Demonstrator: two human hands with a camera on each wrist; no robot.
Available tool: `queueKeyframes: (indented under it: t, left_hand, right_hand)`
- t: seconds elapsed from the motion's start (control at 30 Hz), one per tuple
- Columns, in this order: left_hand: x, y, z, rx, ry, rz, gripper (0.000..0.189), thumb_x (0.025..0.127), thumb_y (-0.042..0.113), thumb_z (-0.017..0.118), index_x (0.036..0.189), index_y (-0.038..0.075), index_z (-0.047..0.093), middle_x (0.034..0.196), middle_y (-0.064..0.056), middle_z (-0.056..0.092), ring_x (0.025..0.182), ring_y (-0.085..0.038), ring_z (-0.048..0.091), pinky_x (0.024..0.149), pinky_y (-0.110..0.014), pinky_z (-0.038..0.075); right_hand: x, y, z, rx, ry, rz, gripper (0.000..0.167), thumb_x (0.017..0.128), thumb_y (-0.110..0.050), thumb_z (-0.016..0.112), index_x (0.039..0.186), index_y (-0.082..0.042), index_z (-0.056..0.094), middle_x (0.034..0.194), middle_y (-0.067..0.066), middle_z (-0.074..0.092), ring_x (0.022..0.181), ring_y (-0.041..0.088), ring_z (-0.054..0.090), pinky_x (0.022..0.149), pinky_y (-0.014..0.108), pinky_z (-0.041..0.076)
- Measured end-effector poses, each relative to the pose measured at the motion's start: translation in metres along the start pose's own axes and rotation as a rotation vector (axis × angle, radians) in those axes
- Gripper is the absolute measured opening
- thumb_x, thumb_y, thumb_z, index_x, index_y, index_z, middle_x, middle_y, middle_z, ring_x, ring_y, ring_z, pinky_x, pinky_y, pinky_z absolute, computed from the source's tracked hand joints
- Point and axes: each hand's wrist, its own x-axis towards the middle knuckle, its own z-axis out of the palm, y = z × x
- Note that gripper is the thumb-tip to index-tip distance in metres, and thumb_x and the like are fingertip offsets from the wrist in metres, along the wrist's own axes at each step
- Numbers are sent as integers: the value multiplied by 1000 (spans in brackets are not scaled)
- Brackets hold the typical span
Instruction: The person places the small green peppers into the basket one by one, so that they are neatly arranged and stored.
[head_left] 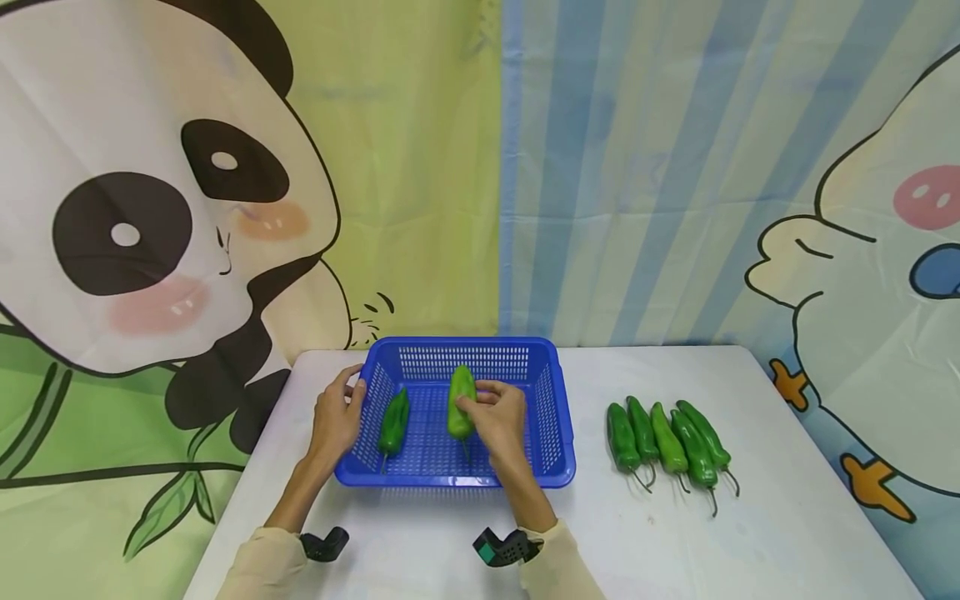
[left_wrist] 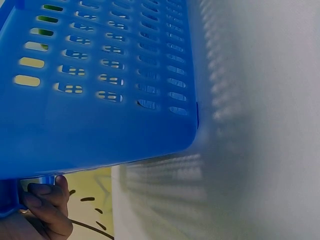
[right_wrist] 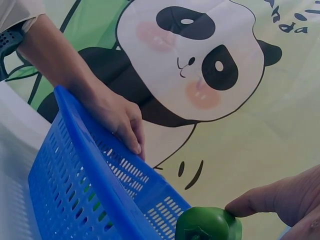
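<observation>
A blue plastic basket [head_left: 457, 482] with slotted walls stands on the table. My left hand [head_left: 337, 417] grips its left rim; in the left wrist view that hand's fingers [left_wrist: 50, 210] curl at the rim. My right hand [head_left: 501, 417] pinches a light green pepper [head_left: 461, 396] between thumb and fingers, over the basket, stem end toward me. In the right wrist view this pepper [right_wrist: 207, 223] shows its stem end, with the thumb against its side. A darker green pepper [head_left: 393, 423] lies inside the basket at the left.
Several green peppers [head_left: 667, 442] lie side by side on the white table [head_left: 780, 500], right of the basket. Behind the table hangs a cloth [head_left: 420, 167] printed with cartoon animals. A dark device [head_left: 508, 547] is strapped at each wrist.
</observation>
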Motion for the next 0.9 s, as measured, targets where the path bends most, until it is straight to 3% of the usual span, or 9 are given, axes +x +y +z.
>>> queueKeyframes:
  t: [0.37, 0.9]
  left_hand:
    - [1, -3, -4, 28, 1, -30, 46, 117, 23, 46, 159, 3, 53, 105, -27, 74, 81, -32, 73, 67, -32, 52]
    - [0, 0, -1, 9, 9, -6, 45, 117, 21, 47, 157, 2, 54, 100, -26, 75, 73, -25, 72, 63, -30, 51]
  right_hand:
    - [-2, 1, 11, 0, -31, 9, 42, 83, -5, 88, 122, 6, 76, 102, 21, 80, 89, 27, 80, 78, 37, 66]
    - [-4, 4, 27, -53, -41, 2, 41, 81, -4, 89, 118, 8, 76, 98, 21, 80, 86, 25, 79, 75, 35, 66]
